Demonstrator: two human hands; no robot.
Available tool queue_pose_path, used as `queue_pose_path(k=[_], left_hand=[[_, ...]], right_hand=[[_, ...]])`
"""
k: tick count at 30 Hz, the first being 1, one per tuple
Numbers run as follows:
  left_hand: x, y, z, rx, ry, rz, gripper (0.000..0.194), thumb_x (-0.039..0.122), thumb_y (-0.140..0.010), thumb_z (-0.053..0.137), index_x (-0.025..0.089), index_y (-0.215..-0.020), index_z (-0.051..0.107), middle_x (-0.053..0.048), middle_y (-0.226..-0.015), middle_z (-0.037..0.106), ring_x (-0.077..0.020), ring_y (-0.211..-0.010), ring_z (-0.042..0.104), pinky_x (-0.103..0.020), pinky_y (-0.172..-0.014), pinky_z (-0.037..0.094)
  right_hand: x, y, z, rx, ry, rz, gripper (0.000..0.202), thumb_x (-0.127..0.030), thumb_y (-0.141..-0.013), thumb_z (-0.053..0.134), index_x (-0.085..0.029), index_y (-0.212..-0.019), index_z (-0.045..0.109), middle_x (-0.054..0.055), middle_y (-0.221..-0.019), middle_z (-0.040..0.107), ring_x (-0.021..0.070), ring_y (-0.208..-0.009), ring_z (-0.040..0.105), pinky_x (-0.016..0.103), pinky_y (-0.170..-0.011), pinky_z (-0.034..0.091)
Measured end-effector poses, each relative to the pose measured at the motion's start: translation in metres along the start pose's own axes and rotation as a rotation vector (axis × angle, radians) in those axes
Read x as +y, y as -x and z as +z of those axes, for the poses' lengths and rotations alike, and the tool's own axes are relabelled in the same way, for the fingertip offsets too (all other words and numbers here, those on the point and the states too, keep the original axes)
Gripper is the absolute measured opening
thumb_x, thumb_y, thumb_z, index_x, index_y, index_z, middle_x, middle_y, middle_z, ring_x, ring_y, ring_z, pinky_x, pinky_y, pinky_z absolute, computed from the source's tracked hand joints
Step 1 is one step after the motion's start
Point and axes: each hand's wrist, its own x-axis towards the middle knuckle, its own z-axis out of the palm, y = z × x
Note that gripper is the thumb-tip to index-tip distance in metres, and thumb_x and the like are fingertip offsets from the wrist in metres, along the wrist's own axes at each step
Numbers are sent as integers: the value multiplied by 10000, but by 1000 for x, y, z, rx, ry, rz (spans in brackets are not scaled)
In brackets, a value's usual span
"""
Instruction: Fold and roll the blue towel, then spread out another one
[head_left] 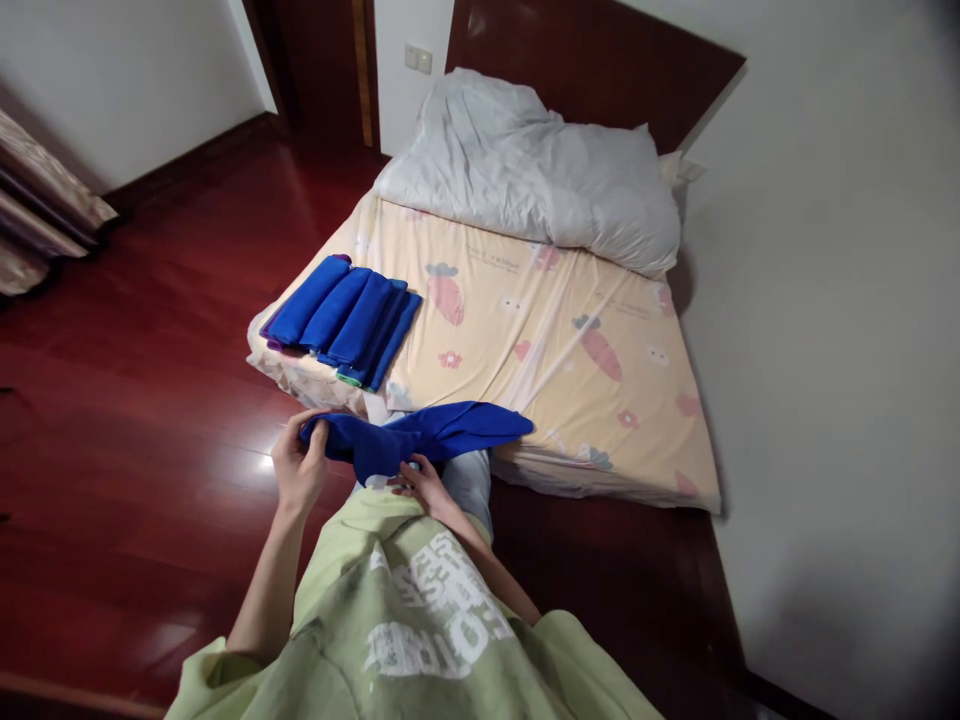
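A blue towel [382,442], partly bunched, hangs in front of my body at the near edge of the bed. My left hand [298,460] pinches its left end between thumb and fingers. Lower down, my right hand [429,490] grips the towel's near edge around the middle, close to a small whitish tag [376,481]. The towel's right end stretches out loose over the bed edge. Several folded blue towels [352,315] lie overlapping in a row on the bed's left corner, just beyond my left hand. Purple and green edges show beneath them.
The bed [510,370] has a cream sheet with carrot prints. A white quilt [532,170] is heaped at the dark headboard [592,60]. A wall [825,300] stands close on the right. Shiny red-brown floor [150,400] and a curtain [45,210] are on the left.
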Motion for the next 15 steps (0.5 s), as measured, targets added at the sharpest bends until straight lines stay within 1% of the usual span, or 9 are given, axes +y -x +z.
queue_pose_path(k=[2,4,6,8,10,12,13,15], left_hand=[[-7,2,-4,-5,-29,-12,299,407,-899,591,156,-1012,707,-55,-944,725,-175,-870,679,-277,-786,541],[-15,4,-9,-21,-58,-15,304,409,-906,582,155,-1018,705,-57,-950,726,-179,-877,678,-283,-800,543],[-25,5,-14,-52,-122,-2,296,391,-920,565,163,-1047,704,-53,-942,724,-176,-847,674,-282,-786,542],[-34,4,-19,-121,-221,66,276,344,-930,545,180,-1090,700,-59,-975,721,-185,-854,669,-294,-786,540],[-40,4,-20,-238,-304,198,278,295,-926,536,204,-1136,693,-88,-1111,703,-228,-992,658,-353,-881,535],[-42,8,-17,-404,-324,341,316,264,-908,555,231,-1199,675,-110,-1308,629,-280,-1201,584,-439,-1020,492],[-41,12,-13,-497,-317,399,355,255,-898,576,245,-1244,657,-113,-1393,576,-297,-1285,529,-476,-1073,461],[-37,25,-3,-669,-290,490,455,240,-877,626,265,-1331,609,-113,-1500,484,-315,-1374,447,-514,-1118,431]], right_hand=[[-3,5,9,60,-126,-21,570,-316,-687,869,-239,-1081,465,-79,-756,668,154,-663,706,228,-578,487],[-11,11,12,79,-181,-21,508,-244,-679,857,-225,-1051,513,-71,-773,676,128,-646,676,214,-575,479],[-21,17,13,42,-194,-16,371,-236,-688,846,-198,-933,570,-51,-777,679,106,-646,641,203,-578,475],[-30,24,15,-16,-214,-38,280,-256,-708,840,-183,-803,587,-31,-780,678,107,-693,632,207,-616,491],[-36,29,20,-47,-247,-80,253,-275,-725,837,-183,-775,607,-16,-800,685,124,-753,646,237,-688,521],[-38,32,27,-47,-272,-112,251,-295,-723,844,-193,-820,636,-6,-834,694,150,-798,667,279,-738,541],[-37,32,31,-42,-277,-116,265,-310,-718,851,-201,-844,644,-1,-841,696,164,-809,675,299,-748,548],[-35,31,36,-24,-283,-109,304,-340,-700,868,-219,-869,647,3,-835,698,184,-808,686,324,-744,557]])
